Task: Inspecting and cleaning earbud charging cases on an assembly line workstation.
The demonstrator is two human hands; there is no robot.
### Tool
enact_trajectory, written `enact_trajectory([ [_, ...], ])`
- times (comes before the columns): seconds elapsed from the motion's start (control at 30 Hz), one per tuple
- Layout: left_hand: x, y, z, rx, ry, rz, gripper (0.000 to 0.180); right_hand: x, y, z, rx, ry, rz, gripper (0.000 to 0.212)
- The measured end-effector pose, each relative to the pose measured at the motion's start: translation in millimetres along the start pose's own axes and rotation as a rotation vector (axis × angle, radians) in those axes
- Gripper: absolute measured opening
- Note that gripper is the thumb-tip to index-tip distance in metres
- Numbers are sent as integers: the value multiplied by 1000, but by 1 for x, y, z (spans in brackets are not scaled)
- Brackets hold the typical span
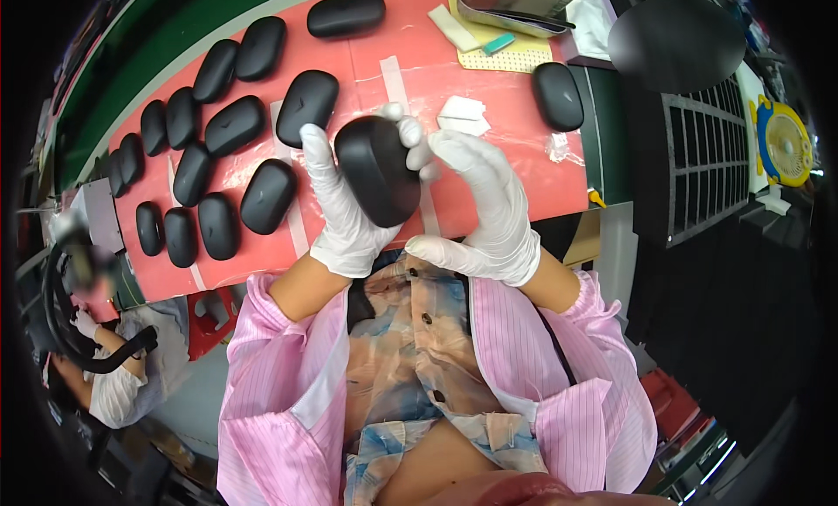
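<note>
A black, smooth, rounded oval case (377,170) is held up over the red-covered table in my left hand (347,231). The thumb lies along its left side, and the fingertips wrap around its far right edge. My right hand (489,211), just to the right, is curved in a C shape with thumb and fingers apart and nothing between them. Both hands wear white gloves. Beyond the held piece lies a similar black case (307,107), close to my left thumb. Another black case (269,196) rests left of my left hand.
Several more black cases (236,126) cover the table's left side, and one black case (558,96) lies at right. White paper pieces (463,116) and a yellow mat (506,61) with a metal tray (515,0) are farther back. A co-worker's arm (127,357) shows at far left.
</note>
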State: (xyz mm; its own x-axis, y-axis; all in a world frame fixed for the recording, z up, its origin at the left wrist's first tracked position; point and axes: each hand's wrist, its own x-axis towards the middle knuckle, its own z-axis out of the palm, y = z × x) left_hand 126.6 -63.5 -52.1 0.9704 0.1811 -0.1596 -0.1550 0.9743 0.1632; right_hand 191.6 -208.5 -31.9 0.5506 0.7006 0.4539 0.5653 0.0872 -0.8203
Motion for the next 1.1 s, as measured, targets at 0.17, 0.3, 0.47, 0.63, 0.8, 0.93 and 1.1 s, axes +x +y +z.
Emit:
enact_trajectory([
  [0.17,-8,15,-11,-65,129,-86,71,6,36,-26,-517,147,39,40],
  [0.3,-13,21,0,98,221,-93,70,9,61,-24,-726,-126,26,23],
  [0.47,-24,19,3,91,261,-108,60,37,23,0,-393,24,-56,25],
  [0.63,-33,30,-4,20,186,-144,60,38,13,3,-519,-168,-257,35],
  [0.8,-25,31,-7,-54,95,-229,64,30,33,-17,-593,-44,-73,38],
  [0.93,-20,11,7,227,323,102,42,21,14,-15,-374,-115,66,55],
  [1.1,-10,-9,-3,567,101,197,53,12,-2,0,-245,-75,320,63],
])
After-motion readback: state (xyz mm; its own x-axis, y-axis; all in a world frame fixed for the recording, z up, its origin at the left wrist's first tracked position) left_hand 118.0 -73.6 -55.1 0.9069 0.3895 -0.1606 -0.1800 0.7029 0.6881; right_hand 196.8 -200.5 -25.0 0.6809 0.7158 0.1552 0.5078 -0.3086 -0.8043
